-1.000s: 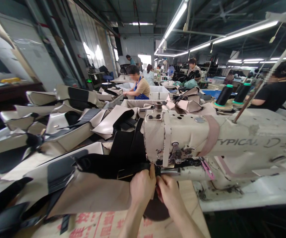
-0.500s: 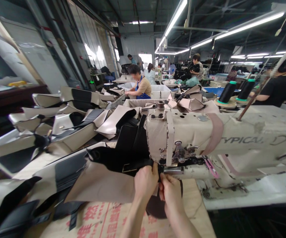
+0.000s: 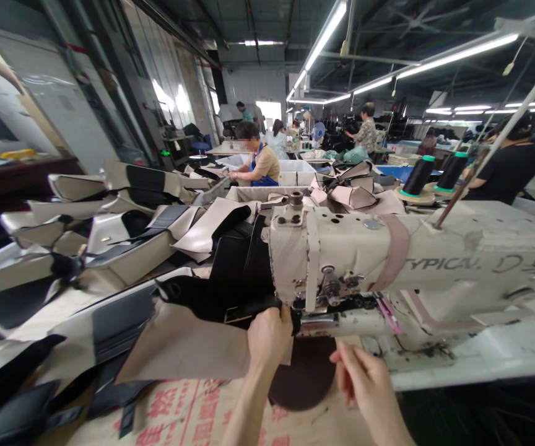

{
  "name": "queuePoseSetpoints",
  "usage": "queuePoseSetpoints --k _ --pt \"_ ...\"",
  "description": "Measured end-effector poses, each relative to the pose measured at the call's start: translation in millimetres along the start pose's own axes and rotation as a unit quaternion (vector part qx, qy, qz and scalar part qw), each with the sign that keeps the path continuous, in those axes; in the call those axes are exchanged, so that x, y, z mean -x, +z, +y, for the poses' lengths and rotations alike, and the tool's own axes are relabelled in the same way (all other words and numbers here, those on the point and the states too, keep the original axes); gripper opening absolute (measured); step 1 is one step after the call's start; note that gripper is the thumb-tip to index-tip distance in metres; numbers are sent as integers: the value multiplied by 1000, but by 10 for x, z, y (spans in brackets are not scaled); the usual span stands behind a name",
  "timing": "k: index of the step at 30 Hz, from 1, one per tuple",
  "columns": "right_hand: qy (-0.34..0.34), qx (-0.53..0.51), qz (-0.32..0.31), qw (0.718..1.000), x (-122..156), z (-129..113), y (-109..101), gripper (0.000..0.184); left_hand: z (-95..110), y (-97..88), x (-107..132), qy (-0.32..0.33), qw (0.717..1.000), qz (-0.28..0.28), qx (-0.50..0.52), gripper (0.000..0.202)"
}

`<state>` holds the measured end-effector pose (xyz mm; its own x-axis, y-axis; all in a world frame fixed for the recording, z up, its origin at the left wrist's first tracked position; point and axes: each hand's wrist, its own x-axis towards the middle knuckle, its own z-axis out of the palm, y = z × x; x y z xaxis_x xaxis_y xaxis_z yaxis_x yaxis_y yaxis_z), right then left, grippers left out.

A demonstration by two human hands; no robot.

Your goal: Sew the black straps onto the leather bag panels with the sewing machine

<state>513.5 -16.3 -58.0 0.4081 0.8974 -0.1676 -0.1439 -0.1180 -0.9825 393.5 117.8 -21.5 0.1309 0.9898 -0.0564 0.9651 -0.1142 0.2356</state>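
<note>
My left hand (image 3: pixel 268 341) is closed on the edge of a black and beige leather bag piece (image 3: pixel 193 344), close to the sewing machine's (image 3: pixel 342 248) needle area. The thumb side presses against the black part, and what lies under the fingers is hidden. A dark brown rounded flap (image 3: pixel 303 375) hangs from the work below the machine's arm. Just right of that flap is my right hand (image 3: pixel 365 384), its fingers loosely bent and apart, with nothing visible in them. The needle itself is hidden behind the machine head.
Many beige and black bag pieces (image 3: pixel 128 260) are heaped on the left. Two black thread cones (image 3: pixel 418 176) stand behind the machine. A board with red print (image 3: pixel 193 409) lies under the work. Co-workers (image 3: pixel 262 162) sit and stand farther back.
My right hand has left the work beside the left hand and moved right and down, uncovering the brown flap. My left hand keeps its hold. The view has shifted slightly.
</note>
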Motion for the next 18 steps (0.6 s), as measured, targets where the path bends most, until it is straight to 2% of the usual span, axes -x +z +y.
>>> queuePoseSetpoints --k 3,5,7,9,12,15,16,18 --pt "-48 56 119 990 75 -68 -549 45 -1 -3 -12 -1 1000 1 0 46" --pt "-92 126 207 966 112 -97 -949 45 -3 -6 -16 -1 1000 3 1 47" --pt "-136 222 287 922 149 -100 -1323 45 -4 -8 -19 0 1000 5 4 47" --pt "-170 312 338 871 182 -90 -1623 44 -4 -8 -24 3 1000 8 9 48" --pt "-274 402 367 793 195 -109 -1893 41 -7 3 -44 7 1000 11 14 49" --pt "-374 459 376 713 134 -207 -2020 41 -20 26 -65 12 1000 12 14 49" --pt "-388 475 374 695 100 -243 -2052 43 -25 34 -70 14 1000 12 14 49" --pt "-391 506 355 682 29 -287 -2116 49 -36 46 -75 20 1000 13 14 50"
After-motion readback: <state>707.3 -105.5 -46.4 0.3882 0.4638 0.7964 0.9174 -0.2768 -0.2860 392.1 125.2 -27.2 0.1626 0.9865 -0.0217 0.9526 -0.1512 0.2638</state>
